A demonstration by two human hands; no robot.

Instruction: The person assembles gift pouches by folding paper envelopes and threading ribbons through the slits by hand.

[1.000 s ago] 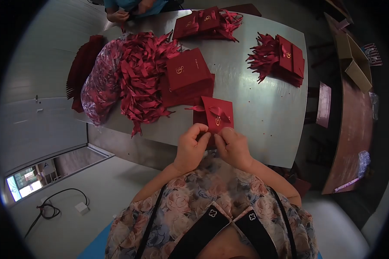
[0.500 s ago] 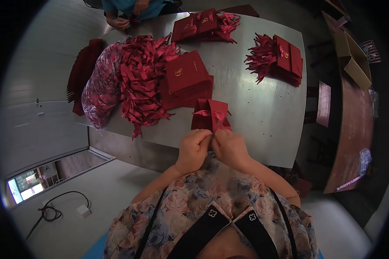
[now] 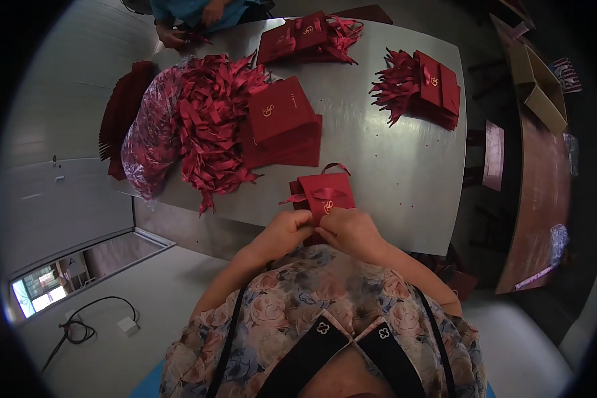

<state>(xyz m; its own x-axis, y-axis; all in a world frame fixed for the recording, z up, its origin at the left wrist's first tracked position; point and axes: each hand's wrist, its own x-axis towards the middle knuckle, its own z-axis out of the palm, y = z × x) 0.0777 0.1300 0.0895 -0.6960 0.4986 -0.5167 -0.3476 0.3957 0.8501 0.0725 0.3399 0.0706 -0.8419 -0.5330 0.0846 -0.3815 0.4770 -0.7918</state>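
Note:
A small red paper bag (image 3: 324, 190) with a gold logo and red ribbon lies at the table's near edge. My left hand (image 3: 286, 231) is closed at its lower left side, fingers curled on the bag. My right hand (image 3: 353, 232) is closed over its lower front, just beside the left one. The fingertips and the bag's lower end are partly hidden. Beyond the bag, a stack of flat red bags (image 3: 282, 111) rests beside a large heap of red ribbons (image 3: 213, 113).
Finished-looking red bags with ribbons stand in groups at the table's far side (image 3: 302, 36) and right side (image 3: 438, 87). A plastic-wrapped bundle (image 3: 151, 139) lies left. Across the table is a person in blue (image 3: 205, 12). An open cardboard box (image 3: 540, 89) sits on another table.
The small bag has come down towards my body and its ribbon loop now stands up at the top. Both hands have moved slightly lower with it, and the left has drawn a little away from the right.

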